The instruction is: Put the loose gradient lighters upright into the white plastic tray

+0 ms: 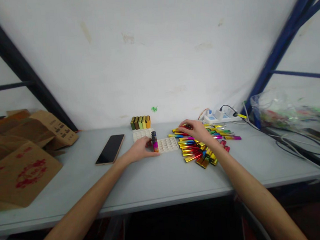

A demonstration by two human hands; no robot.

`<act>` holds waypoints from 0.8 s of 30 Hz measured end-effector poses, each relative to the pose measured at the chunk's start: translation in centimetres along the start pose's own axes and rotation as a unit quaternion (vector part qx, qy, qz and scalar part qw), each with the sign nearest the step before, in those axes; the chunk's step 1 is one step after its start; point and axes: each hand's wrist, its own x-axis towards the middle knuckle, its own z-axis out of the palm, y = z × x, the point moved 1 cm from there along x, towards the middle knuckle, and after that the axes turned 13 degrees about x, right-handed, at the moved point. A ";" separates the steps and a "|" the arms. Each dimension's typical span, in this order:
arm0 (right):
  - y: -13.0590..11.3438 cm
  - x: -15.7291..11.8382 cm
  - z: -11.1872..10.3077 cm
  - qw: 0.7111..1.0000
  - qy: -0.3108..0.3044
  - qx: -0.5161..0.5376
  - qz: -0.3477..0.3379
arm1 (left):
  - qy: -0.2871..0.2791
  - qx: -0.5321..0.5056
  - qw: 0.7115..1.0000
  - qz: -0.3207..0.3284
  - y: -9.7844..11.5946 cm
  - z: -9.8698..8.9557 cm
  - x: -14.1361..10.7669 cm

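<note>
My left hand (pixel 142 150) is beside a short row of upright purple and orange tubes (pixel 154 142), fingers and thumb apart around the row's left side. These tubes stand at the left end of a white tray (pixel 168 145) with round hollows. A second white tray (pixel 139 135) lies behind my left hand. My right hand (pixel 194 129) is over the back left of a pile of shiny tubes (pixel 191 150) in gold, red, blue and purple. Its fingers are pinched together; what they hold is too small to name.
A block of upright tubes (pixel 140 122) stands near the wall. A black phone (pixel 111 149) lies left of the trays. Brown paper bags (pixel 31 171) fill the far left. A power strip (pixel 220 115), cables and plastic bags (pixel 278 109) are at the right.
</note>
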 end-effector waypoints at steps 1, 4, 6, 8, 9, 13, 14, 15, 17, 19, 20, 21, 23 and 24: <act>0.1 0.0 0.2 1.000 -0.014 0.021 0.013 | 0.003 0.003 1.000 0.000 0.0 0.1 0.0; 0.0 0.0 0.8 0.994 -0.041 0.088 0.041 | 0.013 0.005 1.000 0.004 0.1 0.2 0.1; -0.5 -0.1 1.1 0.991 -0.051 0.123 0.030 | 0.014 -0.002 1.000 0.009 0.1 0.3 0.1; -1.2 -0.2 1.4 0.987 -0.065 0.144 0.013 | 0.013 -0.009 1.000 0.012 0.1 0.4 0.0; -1.6 -0.3 1.5 0.985 -0.073 0.157 0.012 | 0.014 -0.011 1.000 0.012 0.1 0.4 0.0; -2.4 -0.5 2.1 0.957 -0.120 0.259 0.039 | 0.021 -0.019 0.999 0.015 0.1 0.4 0.0; -2.5 -0.6 2.4 0.949 -0.125 0.285 0.048 | 0.021 -0.021 0.999 0.017 0.1 0.4 0.0; -2.5 -0.6 2.6 0.943 -0.124 0.305 0.057 | 0.021 -0.022 0.999 0.020 0.1 0.4 0.1; -2.5 -0.7 3.1 0.940 -0.103 0.316 0.077 | 0.018 -0.023 0.999 0.024 0.1 0.5 0.1; -2.4 -0.7 3.6 0.950 -0.065 0.294 0.085 | 0.016 -0.021 0.999 0.027 0.2 0.5 0.2; -2.4 -0.7 3.8 0.957 -0.045 0.275 0.082 | 0.017 -0.019 0.999 0.026 0.2 0.5 0.2; -2.4 -0.7 3.9 0.962 -0.023 0.260 0.077 | 0.017 -0.016 0.999 0.025 0.3 0.5 0.2; -2.3 -0.8 4.0 0.966 0.006 0.246 0.077 | 0.016 -0.012 0.999 0.026 0.4 0.5 0.2; -2.3 -0.8 4.1 0.966 0.013 0.245 0.080 | 0.016 -0.011 0.999 0.027 0.5 0.5 0.2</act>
